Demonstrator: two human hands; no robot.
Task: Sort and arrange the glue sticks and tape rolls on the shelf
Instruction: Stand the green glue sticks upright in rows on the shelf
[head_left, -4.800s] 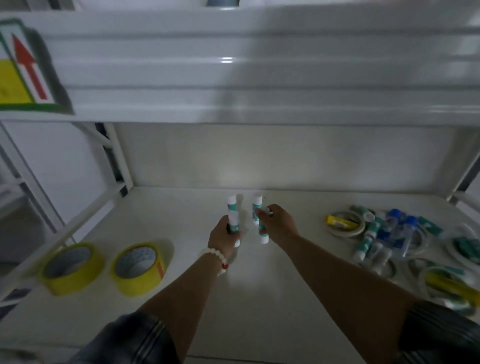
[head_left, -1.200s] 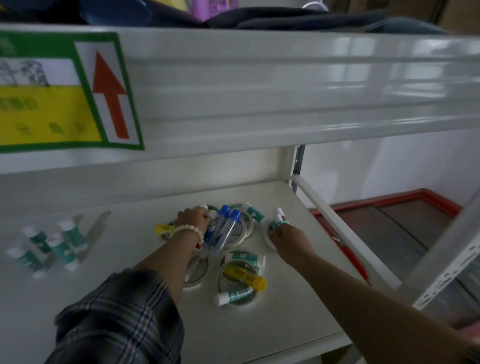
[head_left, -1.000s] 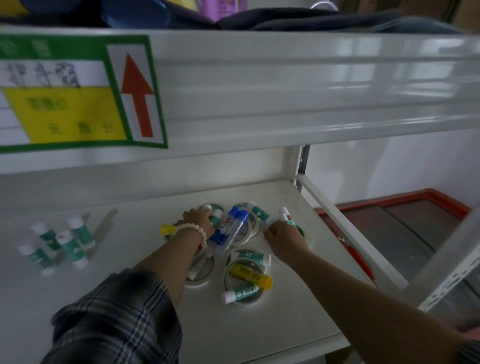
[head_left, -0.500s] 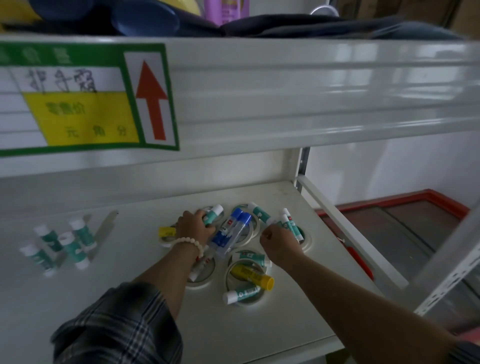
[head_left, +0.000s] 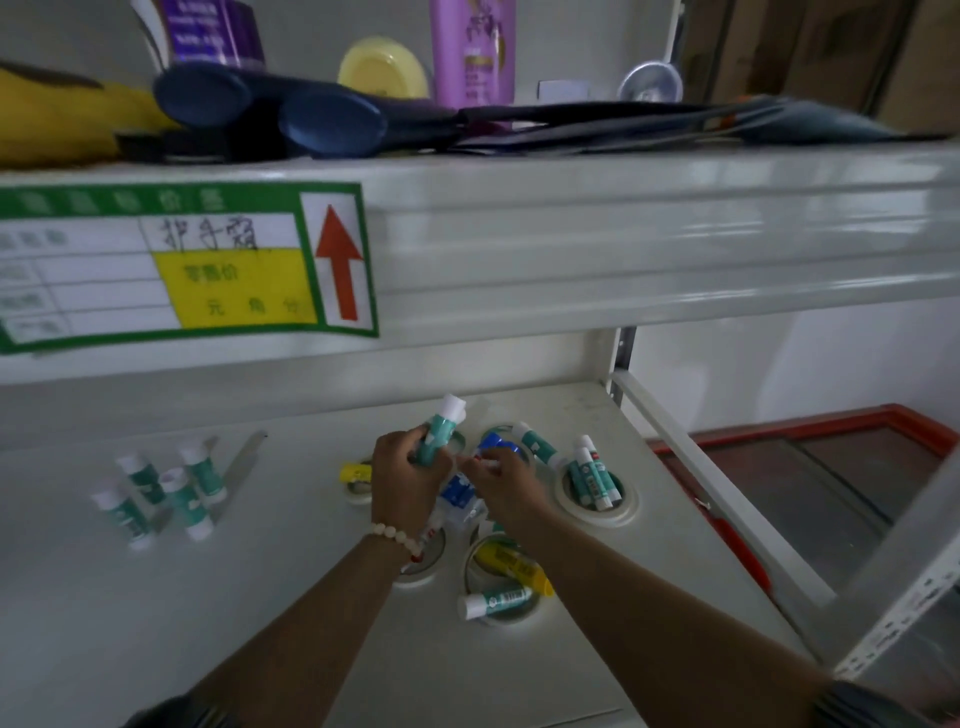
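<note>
While my left grip (head_left: 410, 483) is curled round a teal glue stick (head_left: 440, 434), white cap tilted up and away from me, my right grip (head_left: 506, 486) sits just beside it, fingers bent over the blue-capped sticks (head_left: 457, 491); whether it pinches one I cannot tell; right of that grip a tape roll (head_left: 626, 512) cradles three teal sticks (head_left: 592, 480); nearer me, by my right forearm, another roll (head_left: 501, 620) holds a yellow stick (head_left: 511, 564) and a lying teal one (head_left: 498, 597); well left of my left grip four teal sticks (head_left: 182, 499) stand upright together; all rest on the white shelf (head_left: 156, 634); overhead, a price label (head_left: 182, 265) fronts the upper shelf, a purple bottle (head_left: 472, 52) on top.
</note>
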